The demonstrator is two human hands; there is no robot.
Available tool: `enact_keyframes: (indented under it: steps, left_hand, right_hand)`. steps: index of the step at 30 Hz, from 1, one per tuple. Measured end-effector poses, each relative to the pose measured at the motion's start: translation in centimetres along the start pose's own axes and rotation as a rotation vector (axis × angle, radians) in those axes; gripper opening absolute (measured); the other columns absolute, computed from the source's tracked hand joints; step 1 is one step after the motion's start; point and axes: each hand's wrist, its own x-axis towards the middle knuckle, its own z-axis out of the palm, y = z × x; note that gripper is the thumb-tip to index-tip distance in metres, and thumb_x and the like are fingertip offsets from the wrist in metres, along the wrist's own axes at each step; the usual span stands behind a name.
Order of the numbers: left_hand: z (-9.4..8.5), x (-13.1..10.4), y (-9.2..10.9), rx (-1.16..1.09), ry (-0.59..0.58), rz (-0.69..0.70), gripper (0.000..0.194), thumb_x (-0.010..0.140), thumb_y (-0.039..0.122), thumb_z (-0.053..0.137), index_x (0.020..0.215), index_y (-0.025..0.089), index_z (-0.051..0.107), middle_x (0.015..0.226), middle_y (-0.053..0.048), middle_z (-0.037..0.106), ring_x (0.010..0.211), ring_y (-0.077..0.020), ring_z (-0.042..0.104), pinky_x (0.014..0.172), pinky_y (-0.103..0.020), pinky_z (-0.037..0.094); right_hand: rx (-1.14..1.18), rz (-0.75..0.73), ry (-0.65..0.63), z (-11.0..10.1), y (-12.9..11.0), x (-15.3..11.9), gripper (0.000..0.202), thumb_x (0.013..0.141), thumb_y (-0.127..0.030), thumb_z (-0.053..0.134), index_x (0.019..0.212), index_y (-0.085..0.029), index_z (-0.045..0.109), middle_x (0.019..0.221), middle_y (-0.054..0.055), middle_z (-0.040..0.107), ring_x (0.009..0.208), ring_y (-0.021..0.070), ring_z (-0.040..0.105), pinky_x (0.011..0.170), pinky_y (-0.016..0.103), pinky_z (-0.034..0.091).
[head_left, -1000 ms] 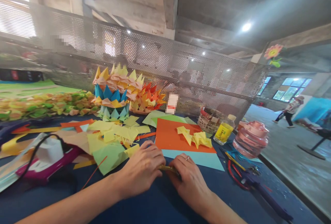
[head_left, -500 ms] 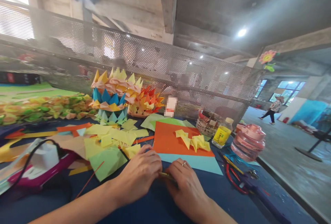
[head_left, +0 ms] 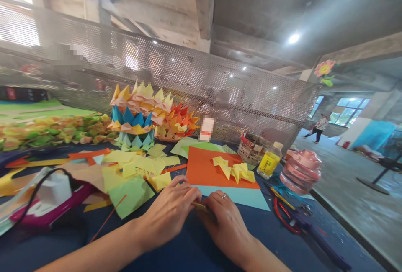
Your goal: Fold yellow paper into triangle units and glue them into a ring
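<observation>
Between my hands is a small folded piece of yellowish paper (head_left: 201, 207), mostly hidden by the fingers. My left hand (head_left: 174, 211) pinches its left end. Closed round the right end is my right hand (head_left: 221, 217), with a ring on one finger. Just beyond them lie an orange sheet (head_left: 204, 165) and a light blue sheet (head_left: 234, 196). Folded yellow paper pieces (head_left: 235, 172) rest on the orange sheet. A green sheet (head_left: 130, 194) lies to the left of my left hand.
Paper crowns (head_left: 132, 117) stand at the back left. A purple power strip (head_left: 47, 209) with a cable lies at the left. To the right are a yellow-labelled bottle (head_left: 269, 161), a pink water bottle (head_left: 301, 171), red-handled scissors (head_left: 284, 217) and a dark blue glue gun (head_left: 320, 236).
My fingers have shifted slightly on the folded paper, and a little more of it shows between my hands. In the background, a walking person has moved left.
</observation>
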Motion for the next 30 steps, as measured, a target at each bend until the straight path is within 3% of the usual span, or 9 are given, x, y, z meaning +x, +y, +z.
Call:
enact_keyframes:
  steps: [4,8,12,16,21,30]
  left_hand:
    - [-0.1,0.0,-0.2,0.001,-0.016,0.000,0.018,0.088,0.005,0.036,0.087,0.019,0.047,0.074,0.002,0.059,0.072,-0.0136,0.057,0.093,-0.036,0.033]
    - [0.2,-0.1,-0.7,0.003,0.019,0.008,0.022,0.085,0.005,0.039,0.090,0.020,0.054,0.075,0.000,0.062,0.075,-0.0149,0.058,0.092,-0.037,0.034]
    - [0.5,-0.2,-1.0,-0.001,-0.014,0.031,0.021,0.084,0.005,0.040,0.080,0.018,0.056,0.072,-0.001,0.062,0.070,-0.0147,0.056,0.084,-0.034,0.036]
    - [0.6,-0.2,-0.9,0.005,-0.070,0.012,0.019,0.084,0.005,0.042,0.080,0.018,0.055,0.071,-0.001,0.061,0.070,-0.0160,0.055,0.079,-0.033,0.037]
    - [0.3,0.0,-0.5,-0.018,-0.057,0.005,0.016,0.085,0.006,0.044,0.087,0.018,0.054,0.078,-0.002,0.062,0.077,-0.0176,0.056,0.080,-0.033,0.037]
    - [0.2,-0.1,-0.2,-0.028,-0.068,-0.019,0.014,0.090,0.008,0.039,0.087,0.019,0.046,0.079,-0.001,0.060,0.073,-0.0165,0.054,0.075,-0.030,0.037]
  right_hand:
    - [-0.004,0.003,-0.019,0.0,0.0,0.0,0.008,0.084,-0.015,0.057,0.078,-0.019,0.056,0.076,0.002,0.060,0.073,0.0168,0.051,0.066,0.028,0.037]
    - [0.030,-0.010,-0.087,-0.8,-0.4,0.3,0.007,0.086,-0.026,0.059,0.089,-0.019,0.059,0.084,0.003,0.063,0.080,0.0182,0.054,0.070,0.029,0.040]
    - [0.101,-0.004,-0.068,-2.0,0.1,0.8,0.018,0.095,-0.027,0.042,0.093,-0.020,0.060,0.089,0.003,0.065,0.085,0.0172,0.057,0.077,0.030,0.043]
    - [0.102,0.092,0.093,-2.2,2.8,1.2,0.022,0.095,-0.020,0.038,0.094,-0.019,0.060,0.090,0.005,0.066,0.087,0.0176,0.060,0.081,0.032,0.045]
    - [-0.009,0.207,0.197,-2.4,6.9,1.3,0.019,0.089,-0.018,0.043,0.091,-0.018,0.062,0.088,0.007,0.067,0.086,0.0206,0.062,0.076,0.034,0.048]
    - [-0.332,0.281,0.147,-1.6,10.0,2.2,0.015,0.087,-0.019,0.050,0.096,-0.015,0.061,0.097,0.010,0.065,0.094,0.0241,0.059,0.080,0.037,0.045]
